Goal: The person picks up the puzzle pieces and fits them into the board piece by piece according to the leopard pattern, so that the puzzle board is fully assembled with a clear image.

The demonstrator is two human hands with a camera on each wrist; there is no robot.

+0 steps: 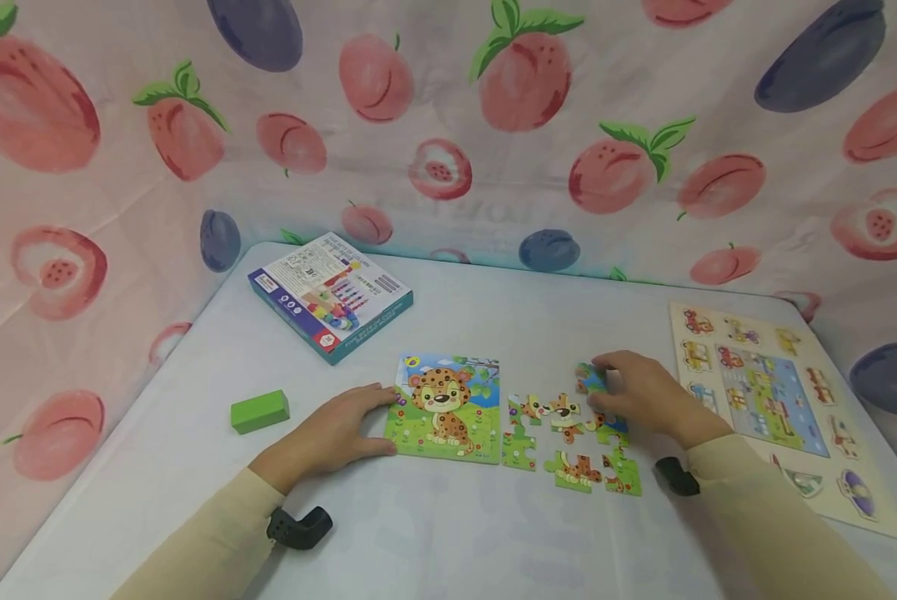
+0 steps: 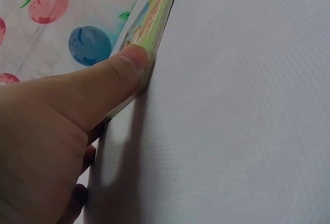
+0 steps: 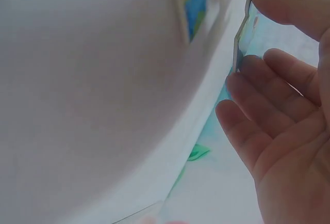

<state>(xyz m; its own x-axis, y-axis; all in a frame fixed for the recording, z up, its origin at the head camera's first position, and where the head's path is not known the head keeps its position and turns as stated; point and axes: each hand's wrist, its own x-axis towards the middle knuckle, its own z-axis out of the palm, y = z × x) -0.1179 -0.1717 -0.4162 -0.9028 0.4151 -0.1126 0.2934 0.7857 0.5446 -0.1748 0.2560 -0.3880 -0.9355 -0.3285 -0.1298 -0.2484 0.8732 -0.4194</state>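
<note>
The right hand (image 1: 647, 396) pinches a blue-green jigsaw piece (image 1: 590, 379) at the far side of the other leopard pieces (image 1: 578, 472). Left of them, the left hand (image 1: 332, 432), thumb and fingers apart, touches the leopard board's (image 1: 443, 414) left edge.

Soft, fairly even light fills the head view, greying toward the near part of the counter (image 1: 448, 533); the smallest print on the box (image 1: 291, 271) is illegible. The left wrist view is dim, with a soft-edged shadow below the left hand (image 2: 56, 126). The right wrist view looks hazy, a broad shadow darkening the counter, and the topmost puzzle piece (image 3: 195, 4) blurred.
</note>
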